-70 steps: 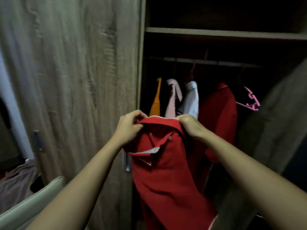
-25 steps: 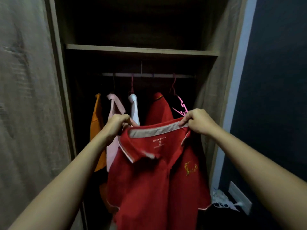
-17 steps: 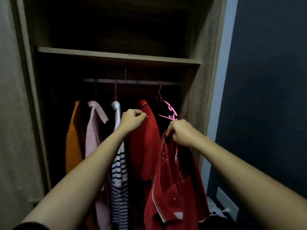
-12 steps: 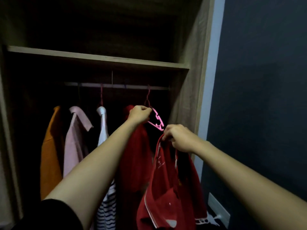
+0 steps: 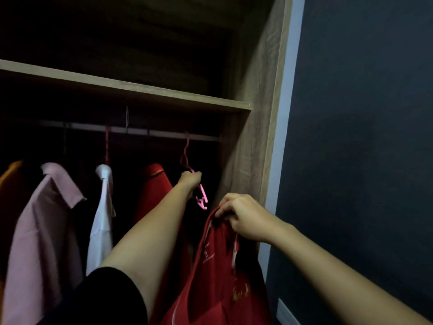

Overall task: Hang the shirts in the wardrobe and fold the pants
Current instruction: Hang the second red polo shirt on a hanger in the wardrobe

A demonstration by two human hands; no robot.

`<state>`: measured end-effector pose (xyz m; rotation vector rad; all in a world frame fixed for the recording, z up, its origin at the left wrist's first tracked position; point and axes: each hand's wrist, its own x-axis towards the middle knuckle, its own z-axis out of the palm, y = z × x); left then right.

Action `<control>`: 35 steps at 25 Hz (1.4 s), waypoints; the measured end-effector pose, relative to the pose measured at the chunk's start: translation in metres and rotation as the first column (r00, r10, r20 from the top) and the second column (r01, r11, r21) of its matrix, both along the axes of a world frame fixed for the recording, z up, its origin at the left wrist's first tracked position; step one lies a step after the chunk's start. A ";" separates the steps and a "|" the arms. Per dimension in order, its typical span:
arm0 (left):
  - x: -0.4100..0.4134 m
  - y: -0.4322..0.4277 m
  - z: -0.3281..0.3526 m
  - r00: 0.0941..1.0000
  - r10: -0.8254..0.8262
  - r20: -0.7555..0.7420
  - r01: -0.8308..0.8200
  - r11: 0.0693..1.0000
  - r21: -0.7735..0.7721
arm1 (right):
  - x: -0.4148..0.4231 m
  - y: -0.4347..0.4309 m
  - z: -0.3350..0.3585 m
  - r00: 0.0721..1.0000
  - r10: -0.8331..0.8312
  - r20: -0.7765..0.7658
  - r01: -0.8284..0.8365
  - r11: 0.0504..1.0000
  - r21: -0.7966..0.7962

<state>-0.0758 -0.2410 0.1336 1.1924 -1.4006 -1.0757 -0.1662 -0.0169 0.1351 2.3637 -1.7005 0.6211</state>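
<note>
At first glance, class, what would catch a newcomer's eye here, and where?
The red shirt stands out first, dangling low at centre from the right hand, which grips its collar. Just above it, the left hand holds a pink hanger hooked on the rail. Further left hang a pink shirt and a white shirt.
</note>
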 end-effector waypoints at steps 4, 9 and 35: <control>-0.004 0.001 0.017 0.972 -0.088 -0.218 0.084 0.996 -0.028 | -0.001 -0.013 -0.008 1.000 0.019 0.019 -0.019 1.000 0.020; 0.006 0.027 0.046 0.913 -0.160 -0.376 0.148 0.987 -0.063 | 0.002 -0.019 -0.015 0.998 0.010 0.059 -0.010 1.000 -0.001; 0.380 0.310 -0.069 0.990 -0.085 0.112 0.092 0.994 -0.059 | 0.099 0.050 -0.034 0.966 -0.257 -0.024 0.257 0.956 0.142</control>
